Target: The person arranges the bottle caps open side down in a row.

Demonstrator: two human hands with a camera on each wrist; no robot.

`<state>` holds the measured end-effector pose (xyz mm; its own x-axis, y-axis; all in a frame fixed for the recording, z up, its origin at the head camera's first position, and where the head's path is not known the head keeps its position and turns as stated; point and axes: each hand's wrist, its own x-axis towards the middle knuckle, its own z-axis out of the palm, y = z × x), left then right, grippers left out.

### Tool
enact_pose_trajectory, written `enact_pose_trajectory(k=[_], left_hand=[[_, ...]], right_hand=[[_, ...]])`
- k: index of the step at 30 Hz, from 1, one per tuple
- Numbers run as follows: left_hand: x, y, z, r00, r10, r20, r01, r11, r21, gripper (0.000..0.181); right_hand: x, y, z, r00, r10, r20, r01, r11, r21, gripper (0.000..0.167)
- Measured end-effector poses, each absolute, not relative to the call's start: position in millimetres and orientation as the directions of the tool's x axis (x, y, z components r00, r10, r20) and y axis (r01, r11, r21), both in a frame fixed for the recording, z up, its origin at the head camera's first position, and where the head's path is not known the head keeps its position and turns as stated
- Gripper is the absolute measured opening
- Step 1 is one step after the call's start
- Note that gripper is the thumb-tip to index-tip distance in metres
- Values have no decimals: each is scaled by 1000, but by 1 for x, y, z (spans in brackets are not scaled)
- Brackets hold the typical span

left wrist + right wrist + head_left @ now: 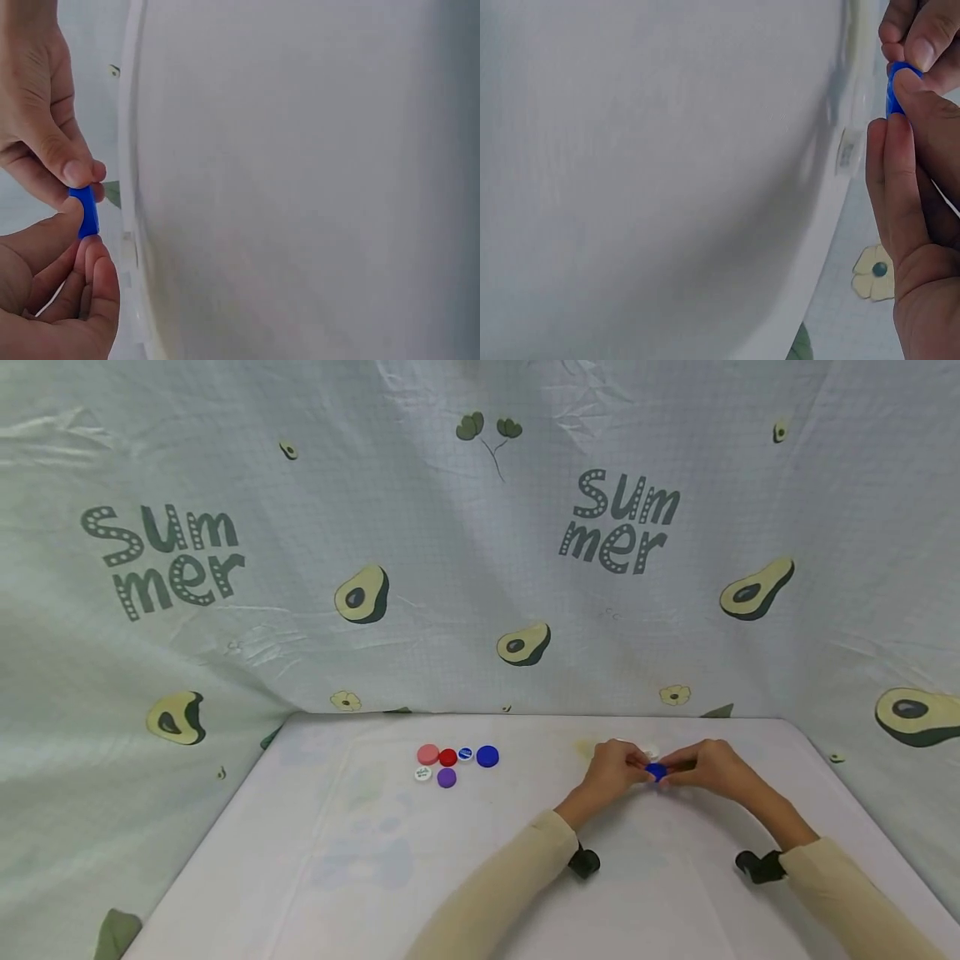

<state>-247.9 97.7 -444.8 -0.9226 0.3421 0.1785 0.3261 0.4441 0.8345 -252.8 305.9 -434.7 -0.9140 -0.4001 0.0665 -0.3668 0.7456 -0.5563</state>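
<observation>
A small round blue bottle cap [656, 772] is held above the right part of the white table, between both hands. My left hand [613, 770] pinches it from the left with thumb and fingertips. From the other side, my right hand [712, 770] pinches its edge too. In the left wrist view the blue cap [88, 213] is seen edge-on between the two sets of fingertips. The right wrist view shows the right thumb lying over part of the cap [893, 94]. Something whitish [651, 750] lies just behind the hands, mostly hidden.
Left of the hands, a group of caps lies on the white table [360, 893]: a pink cap [428, 754], a red one [447, 757], a blue-and-white one [465, 754], a larger blue one [487, 756], a white one [423, 773] and a purple one [446, 777]. A patterned curtain [435, 527] hangs behind.
</observation>
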Motion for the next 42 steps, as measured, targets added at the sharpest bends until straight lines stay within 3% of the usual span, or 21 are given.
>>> enact_pose_trajectory(k=[7, 27, 42], left_hand=[[-245, 81, -441, -898, 387, 209, 382, 451, 807, 15], [-226, 16, -434, -902, 375, 211, 364, 401, 841, 16], [-222, -7, -433, -884, 405, 232, 400, 402, 824, 16]], right_hand=[[-245, 290, -429, -900, -418, 123, -405, 696, -592, 28], [-229, 231, -431, -893, -420, 161, -415, 631, -656, 33], [-228, 216, -434, -866, -443, 231, -466, 551, -692, 33]])
